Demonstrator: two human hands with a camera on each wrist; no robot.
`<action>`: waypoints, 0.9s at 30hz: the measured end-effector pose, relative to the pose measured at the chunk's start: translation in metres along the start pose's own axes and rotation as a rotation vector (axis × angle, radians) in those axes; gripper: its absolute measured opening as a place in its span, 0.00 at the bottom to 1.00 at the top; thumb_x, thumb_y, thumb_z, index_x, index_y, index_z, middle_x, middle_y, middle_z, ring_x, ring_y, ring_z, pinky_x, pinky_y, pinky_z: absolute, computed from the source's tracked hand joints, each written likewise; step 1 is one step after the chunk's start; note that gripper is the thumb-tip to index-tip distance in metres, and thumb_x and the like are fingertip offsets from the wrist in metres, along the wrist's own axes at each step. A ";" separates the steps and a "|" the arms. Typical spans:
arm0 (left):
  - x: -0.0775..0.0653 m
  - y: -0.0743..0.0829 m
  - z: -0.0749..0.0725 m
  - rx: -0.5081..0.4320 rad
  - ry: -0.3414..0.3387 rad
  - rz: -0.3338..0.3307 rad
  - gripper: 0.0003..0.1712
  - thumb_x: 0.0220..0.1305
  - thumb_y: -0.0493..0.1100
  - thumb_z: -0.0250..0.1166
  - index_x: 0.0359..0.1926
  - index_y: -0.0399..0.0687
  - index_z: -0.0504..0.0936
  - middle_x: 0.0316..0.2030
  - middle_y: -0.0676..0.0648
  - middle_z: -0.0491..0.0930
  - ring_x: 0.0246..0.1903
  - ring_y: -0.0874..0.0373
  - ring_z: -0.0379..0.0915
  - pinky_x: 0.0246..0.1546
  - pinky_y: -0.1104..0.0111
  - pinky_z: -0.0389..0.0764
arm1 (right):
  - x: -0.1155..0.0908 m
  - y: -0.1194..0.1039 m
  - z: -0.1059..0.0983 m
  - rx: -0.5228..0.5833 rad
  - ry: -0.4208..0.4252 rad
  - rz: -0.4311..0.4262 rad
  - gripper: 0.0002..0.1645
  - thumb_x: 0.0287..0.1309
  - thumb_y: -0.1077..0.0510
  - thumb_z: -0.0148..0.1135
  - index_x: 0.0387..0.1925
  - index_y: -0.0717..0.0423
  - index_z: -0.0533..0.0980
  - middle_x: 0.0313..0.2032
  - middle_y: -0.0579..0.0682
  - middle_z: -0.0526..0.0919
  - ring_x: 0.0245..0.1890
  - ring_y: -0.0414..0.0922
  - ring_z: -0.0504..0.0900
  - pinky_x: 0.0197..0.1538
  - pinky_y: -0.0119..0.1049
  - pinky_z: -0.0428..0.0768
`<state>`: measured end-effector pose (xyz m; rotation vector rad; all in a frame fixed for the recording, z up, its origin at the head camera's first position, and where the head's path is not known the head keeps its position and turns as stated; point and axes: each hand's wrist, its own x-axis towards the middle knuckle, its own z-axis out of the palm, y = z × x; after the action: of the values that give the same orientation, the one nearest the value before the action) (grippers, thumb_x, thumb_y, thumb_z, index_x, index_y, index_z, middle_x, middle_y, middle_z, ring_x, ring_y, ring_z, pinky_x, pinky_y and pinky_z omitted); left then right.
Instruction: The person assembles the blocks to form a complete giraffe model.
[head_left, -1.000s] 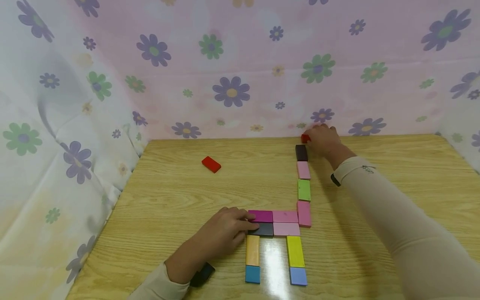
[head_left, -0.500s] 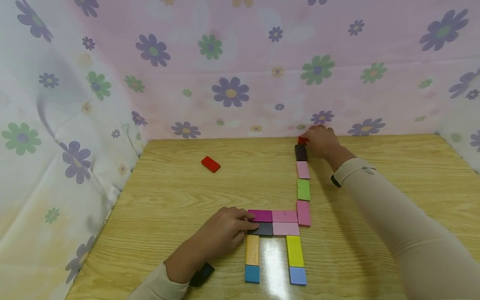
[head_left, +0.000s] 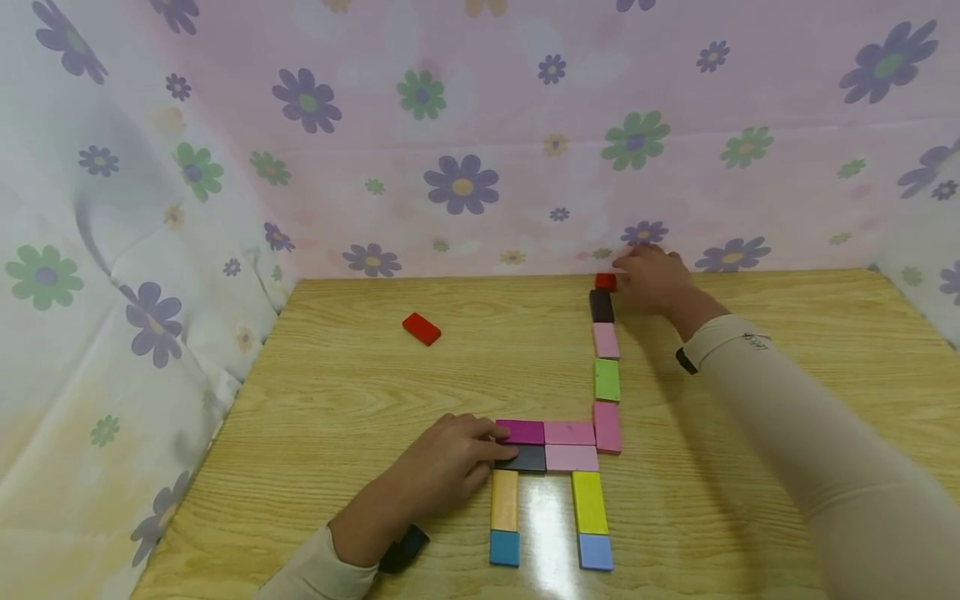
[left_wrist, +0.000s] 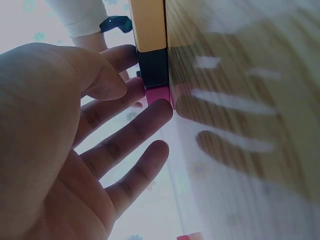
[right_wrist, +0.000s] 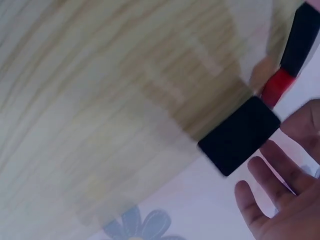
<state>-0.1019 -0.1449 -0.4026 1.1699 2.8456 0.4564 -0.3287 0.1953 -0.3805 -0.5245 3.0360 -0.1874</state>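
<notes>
Small coloured blocks lie end to end on the wooden table. My left hand (head_left: 453, 458) rests fingertips at the ends of the magenta block (head_left: 525, 432) and dark grey block (head_left: 531, 458), fingers fairly straight. In the left wrist view its fingers (left_wrist: 132, 132) lie beside the row. At the back my right hand (head_left: 652, 279) is just right of the short red block (head_left: 605, 282), which tops the column above a black block (head_left: 602, 306). In the right wrist view a dark rectangular piece (right_wrist: 240, 136) sits at the extended fingertips; I cannot tell whether they hold it.
A loose red block (head_left: 422, 329) lies at the back left. Pink, green, yellow, orange and blue blocks, such as the green block (head_left: 607, 380) and yellow block (head_left: 590, 502), make up the figure. A flowered cloth (head_left: 465, 142) stands behind and beside the table.
My right hand set the red block down close above the black block, leftward and nearer, then let go and shifted slightly right. The left hand has stayed in place.
</notes>
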 end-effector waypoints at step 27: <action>0.000 -0.002 0.002 -0.007 0.019 0.013 0.19 0.69 0.37 0.57 0.55 0.59 0.86 0.55 0.55 0.82 0.59 0.57 0.77 0.60 0.58 0.77 | -0.007 0.014 0.002 0.032 -0.044 -0.039 0.27 0.66 0.66 0.57 0.65 0.68 0.67 0.61 0.72 0.72 0.61 0.70 0.71 0.64 0.65 0.70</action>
<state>-0.1029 -0.1458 -0.4049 1.1906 2.8518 0.4801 -0.3263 0.2109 -0.3839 -0.5786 2.9766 -0.2228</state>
